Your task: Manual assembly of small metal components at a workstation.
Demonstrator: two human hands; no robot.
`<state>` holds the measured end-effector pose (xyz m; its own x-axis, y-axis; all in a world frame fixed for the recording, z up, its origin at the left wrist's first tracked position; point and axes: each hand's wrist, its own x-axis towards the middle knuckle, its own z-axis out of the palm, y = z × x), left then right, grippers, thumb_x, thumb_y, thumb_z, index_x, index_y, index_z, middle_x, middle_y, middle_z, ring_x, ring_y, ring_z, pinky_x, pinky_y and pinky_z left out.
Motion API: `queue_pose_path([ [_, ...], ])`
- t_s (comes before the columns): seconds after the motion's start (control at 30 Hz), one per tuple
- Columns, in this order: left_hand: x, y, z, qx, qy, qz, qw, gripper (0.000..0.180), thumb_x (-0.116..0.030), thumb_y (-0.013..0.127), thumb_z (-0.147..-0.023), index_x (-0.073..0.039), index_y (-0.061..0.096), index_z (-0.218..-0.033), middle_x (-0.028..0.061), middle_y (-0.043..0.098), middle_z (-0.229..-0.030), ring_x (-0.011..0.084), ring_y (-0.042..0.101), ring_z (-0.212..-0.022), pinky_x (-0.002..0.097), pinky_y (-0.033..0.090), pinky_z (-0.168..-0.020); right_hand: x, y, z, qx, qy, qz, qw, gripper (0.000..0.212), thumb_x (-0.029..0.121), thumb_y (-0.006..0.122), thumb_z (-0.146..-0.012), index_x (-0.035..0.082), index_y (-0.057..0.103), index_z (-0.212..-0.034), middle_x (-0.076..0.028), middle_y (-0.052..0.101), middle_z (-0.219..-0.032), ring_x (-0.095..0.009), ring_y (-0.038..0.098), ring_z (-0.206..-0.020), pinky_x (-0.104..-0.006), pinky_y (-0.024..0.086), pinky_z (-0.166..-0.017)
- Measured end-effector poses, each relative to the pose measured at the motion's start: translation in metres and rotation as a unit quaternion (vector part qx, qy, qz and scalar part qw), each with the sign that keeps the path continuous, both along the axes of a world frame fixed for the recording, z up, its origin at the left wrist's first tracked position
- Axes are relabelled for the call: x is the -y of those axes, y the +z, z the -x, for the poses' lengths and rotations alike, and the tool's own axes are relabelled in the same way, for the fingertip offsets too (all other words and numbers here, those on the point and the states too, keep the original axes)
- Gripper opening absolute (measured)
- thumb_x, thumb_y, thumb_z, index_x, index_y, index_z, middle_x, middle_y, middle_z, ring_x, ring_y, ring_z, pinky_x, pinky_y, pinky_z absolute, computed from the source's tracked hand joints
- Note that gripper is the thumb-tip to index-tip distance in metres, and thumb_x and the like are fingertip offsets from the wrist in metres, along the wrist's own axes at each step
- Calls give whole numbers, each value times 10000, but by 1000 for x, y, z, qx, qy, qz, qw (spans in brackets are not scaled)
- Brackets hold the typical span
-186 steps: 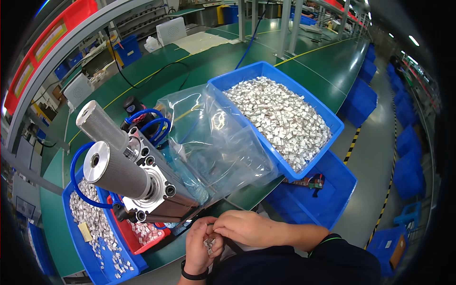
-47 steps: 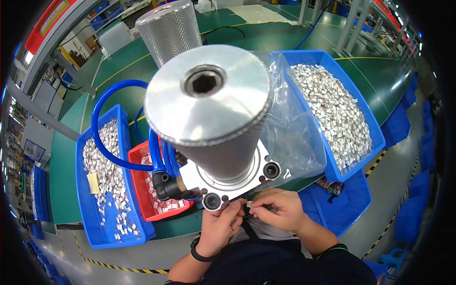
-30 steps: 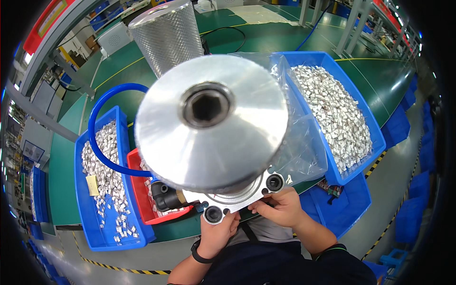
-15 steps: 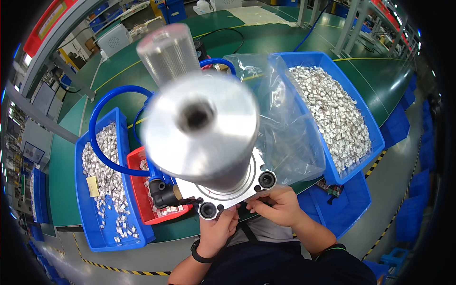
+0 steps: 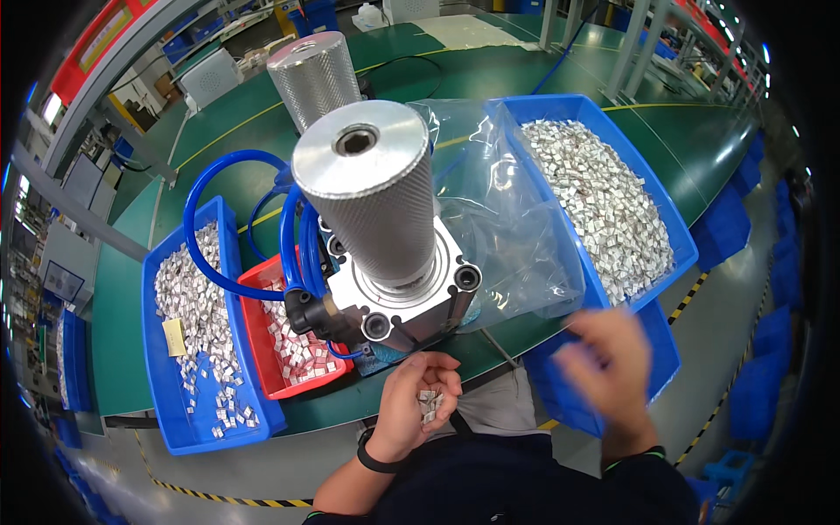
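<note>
My left hand, with a black band at the wrist, is cupped around several small white parts. It is in front of the press's near edge, by my lap. My right hand is smeared by motion above the lower blue bin at the right; whether it holds anything cannot be made out. In the middle stands a pneumatic press with a knurled metal cylinder on a square silver plate. A second knurled cylinder rises behind it.
A blue bin full of small white parts stands at the right, beside a clear plastic bag. To the left are a red bin and a long blue bin with similar parts. Blue hoses loop beside the press on the green table.
The near cylinder and its plate have dropped lower and look sharp. My right hand has left the press's front edge and moved right. My left hand has turned, showing white parts in its palm.
</note>
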<state>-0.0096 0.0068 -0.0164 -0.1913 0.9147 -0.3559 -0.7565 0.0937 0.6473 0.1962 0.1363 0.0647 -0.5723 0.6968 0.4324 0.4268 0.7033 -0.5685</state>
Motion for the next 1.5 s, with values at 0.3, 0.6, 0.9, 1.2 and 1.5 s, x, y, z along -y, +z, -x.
queue_pose_path([
  [0.3, 5, 10, -9, -78, -35, 21, 996, 424, -365, 387, -976, 28, 475, -1111, 124, 569, -787, 156, 523, -484, 225, 305, -340, 34, -55, 64, -60, 282, 191, 938, 165, 137, 722, -786, 40, 678, -913, -95, 580, -849, -252, 585, -772, -338, 476, -662],
  [0.6, 12, 1, 4, -78, -42, 26, 996, 210, -176, 529, -952, 17, 539, -1034, 95, 576, -770, 126, 516, -499, 216, 324, -385, 16, -49, 69, -44, 158, 315, 935, 148, 103, 707, -789, -1, 670, -887, -75, 597, -821, -135, 594, -713, -270, 469, -619],
  [0.9, -1, -15, 10, -59, -4, 22, 998, 137, -91, 587, -931, 38, 603, -975, 40, 559, -736, 51, 427, -504, 196, 280, -409, 17, -79, 81, -164, 135, 456, 864, 232, 107, 665, -878, -62, 587, -1017, -86, 624, -864, -104, 604, -698, -222, 481, -599],
  [1.2, -22, -18, 2, -119, 57, 14, 991, 127, -94, 612, -921, 30, 610, -944, 33, 580, -700, 31, 425, -486, 183, 284, -414, 11, -95, 92, -309, 95, 563, 761, 190, -13, 608, -894, -67, 484, -1027, -126, 625, -884, -116, 626, -690, -226, 510, -551],
  [1.5, -25, -15, 5, -109, 14, 34, 993, 104, -44, 626, -899, 36, 609, -964, 11, 512, -652, 50, 375, -458, 201, 251, -400, 14, -111, 92, -275, 86, 245, 926, 252, -64, 668, -831, -42, 465, -979, -124, 605, -924, -122, 644, -804, -232, 552, -667],
])
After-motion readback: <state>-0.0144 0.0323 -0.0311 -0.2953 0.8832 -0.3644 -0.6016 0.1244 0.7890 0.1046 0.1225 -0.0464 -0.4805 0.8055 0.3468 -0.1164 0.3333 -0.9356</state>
